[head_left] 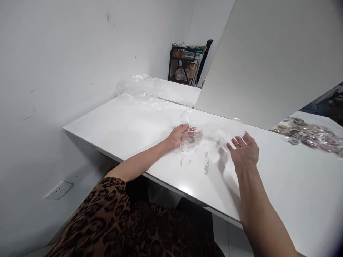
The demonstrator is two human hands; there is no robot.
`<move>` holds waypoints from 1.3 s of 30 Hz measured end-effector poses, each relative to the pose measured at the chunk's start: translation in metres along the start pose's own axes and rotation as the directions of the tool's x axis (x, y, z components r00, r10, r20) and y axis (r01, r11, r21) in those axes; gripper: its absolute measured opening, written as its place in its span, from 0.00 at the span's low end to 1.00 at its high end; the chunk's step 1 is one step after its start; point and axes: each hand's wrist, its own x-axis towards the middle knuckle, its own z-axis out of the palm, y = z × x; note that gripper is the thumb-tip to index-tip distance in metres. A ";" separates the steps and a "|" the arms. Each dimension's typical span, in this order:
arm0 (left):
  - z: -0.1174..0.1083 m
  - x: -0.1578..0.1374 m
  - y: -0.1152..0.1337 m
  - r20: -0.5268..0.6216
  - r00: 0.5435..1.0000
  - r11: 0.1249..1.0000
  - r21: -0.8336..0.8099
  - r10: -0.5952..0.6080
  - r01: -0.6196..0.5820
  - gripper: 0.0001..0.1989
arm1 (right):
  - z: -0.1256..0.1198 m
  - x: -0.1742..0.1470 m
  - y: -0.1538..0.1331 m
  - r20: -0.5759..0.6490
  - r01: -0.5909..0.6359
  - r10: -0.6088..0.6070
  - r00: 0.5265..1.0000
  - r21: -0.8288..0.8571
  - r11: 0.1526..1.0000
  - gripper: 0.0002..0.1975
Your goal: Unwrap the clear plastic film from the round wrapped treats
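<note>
My left hand [179,135] is closed on a crinkled clear plastic bag [191,137], which rests at the middle of the desk. Something pinkish shows through the plastic, but its kind is not clear. To the right, my right hand [244,149] is raised a little over the desk with its palm partly up and its fingers apart. A thin, blurred stretch of clear film [219,128] reaches from the bag toward those fingertips. Whether it touches them I cannot make out.
A heap of crumpled clear plastic [142,89] lies at the desk's [102,121] far left. Several plastic-wrapped items [312,137] are piled at the right. A pale upright panel [270,60] rises along the back edge. Behind stands a dark shelf cart [183,64]; a wall socket [60,190] is lower left.
</note>
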 end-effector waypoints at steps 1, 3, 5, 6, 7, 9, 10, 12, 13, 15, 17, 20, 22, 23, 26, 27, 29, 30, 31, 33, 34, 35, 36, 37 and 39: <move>0.001 0.000 0.002 0.036 0.999 0.999 -0.010 0.038 -0.038 0.11 | 0.002 -0.003 0.002 0.013 0.007 -0.007 1.000 -0.037 0.999 0.16; 0.003 -0.001 0.004 0.116 0.987 0.994 0.001 0.111 -0.111 0.14 | 0.006 -0.010 0.008 0.067 0.018 -0.012 0.998 -0.096 0.995 0.21; 0.005 -0.002 0.005 0.186 0.972 0.984 0.084 0.142 -0.160 0.16 | 0.012 -0.018 0.015 0.153 -0.001 0.023 0.988 -0.146 0.989 0.25; 0.007 -0.002 0.005 0.214 0.966 0.973 0.148 0.144 -0.178 0.16 | 0.014 -0.022 0.018 0.205 -0.016 0.053 0.977 -0.175 0.984 0.27; 0.010 -0.003 0.005 0.241 0.960 0.957 0.218 0.140 -0.194 0.15 | 0.016 -0.025 0.022 0.256 -0.024 0.078 0.964 -0.209 0.978 0.29; 0.018 -0.006 0.006 0.298 0.946 0.920 0.324 0.123 -0.221 0.16 | 0.018 -0.029 0.029 0.336 -0.001 0.100 0.937 -0.283 0.959 0.34; 0.023 -0.007 0.008 0.323 0.939 0.910 0.342 0.121 -0.234 0.17 | 0.018 -0.029 0.032 0.356 0.024 0.094 0.930 -0.316 0.949 0.35; 0.035 -0.010 0.016 0.347 0.927 0.915 0.312 0.142 -0.257 0.17 | 0.016 -0.026 0.038 0.370 0.066 0.074 0.926 -0.353 0.933 0.37; 0.042 -0.012 0.023 0.344 0.925 0.925 0.272 0.164 -0.265 0.16 | 0.015 -0.024 0.040 0.363 0.073 0.066 0.930 -0.355 0.932 0.36; 0.057 -0.015 0.038 0.322 0.924 0.947 0.172 0.208 -0.273 0.13 | 0.013 -0.017 0.041 0.319 0.057 0.055 0.946 -0.334 0.941 0.32; 0.074 -0.018 0.054 0.306 0.919 0.954 0.085 0.249 -0.287 0.10 | 0.011 -0.011 0.041 0.271 0.037 0.048 0.961 -0.297 0.954 0.28; 0.099 -0.024 0.075 0.293 0.901 0.941 0.014 0.319 -0.337 0.10 | 0.010 -0.006 0.038 0.240 0.013 0.050 0.970 -0.255 0.967 0.27; 0.115 -0.027 0.087 0.302 0.878 0.917 0.030 0.372 -0.399 0.14 | 0.011 -0.006 0.037 0.237 0.002 0.057 0.970 -0.240 0.971 0.27; 0.122 -0.028 0.092 0.319 0.860 0.898 0.055 0.398 -0.436 0.15 | 0.012 -0.006 0.036 0.239 -0.003 0.061 0.969 -0.235 0.972 0.27; 0.143 -0.032 0.109 0.384 0.780 0.790 0.175 0.494 -0.587 0.21 | 0.013 -0.008 0.036 0.258 -0.011 0.070 0.964 -0.224 0.975 0.28; 0.149 -0.033 0.115 0.399 0.749 0.739 0.218 0.529 -0.637 0.24 | 0.013 -0.009 0.035 0.271 -0.008 0.068 0.960 -0.219 0.976 0.28; 0.162 -0.038 0.125 0.414 0.694 0.637 0.290 0.589 -0.714 0.27 | 0.013 -0.012 0.034 0.304 0.014 0.051 0.951 -0.206 0.979 0.29; 0.168 -0.040 0.130 0.417 0.678 0.608 0.307 0.605 -0.732 0.26 | 0.014 -0.014 0.033 0.327 0.037 0.030 0.945 -0.198 0.980 0.29; 0.173 -0.044 0.133 0.420 0.673 0.605 0.303 0.609 -0.736 0.24 | 0.014 -0.017 0.031 0.356 0.069 0.001 0.934 -0.184 0.980 0.30; 0.183 -0.052 0.133 0.434 0.683 0.651 0.248 0.587 -0.717 0.23 | 0.017 -0.024 0.028 0.443 0.138 -0.066 0.894 -0.134 0.981 0.33; 0.186 -0.056 0.130 0.452 0.693 0.686 0.214 0.562 -0.695 0.27 | 0.018 -0.029 0.025 0.495 0.166 -0.097 0.864 -0.098 0.981 0.35; 0.188 -0.060 0.124 0.478 0.703 0.725 0.178 0.527 -0.665 0.30 | 0.020 -0.034 0.023 0.547 0.185 -0.123 0.828 -0.060 0.981 0.38; 0.188 -0.063 0.115 0.511 0.709 0.764 0.148 0.485 -0.628 0.31 | 0.021 -0.039 0.021 0.597 0.191 -0.138 0.790 -0.025 0.981 0.40; 0.185 -0.066 0.104 0.550 0.713 0.795 0.137 0.436 -0.591 0.30 | 0.022 -0.045 0.018 0.645 0.187 -0.142 0.751 -0.001 0.982 0.42; 0.173 -0.068 0.080 0.610 0.721 0.845 0.151 0.329 -0.513 0.19 | 0.023 -0.056 0.014 0.721 0.171 -0.134 0.679 0.022 0.985 0.41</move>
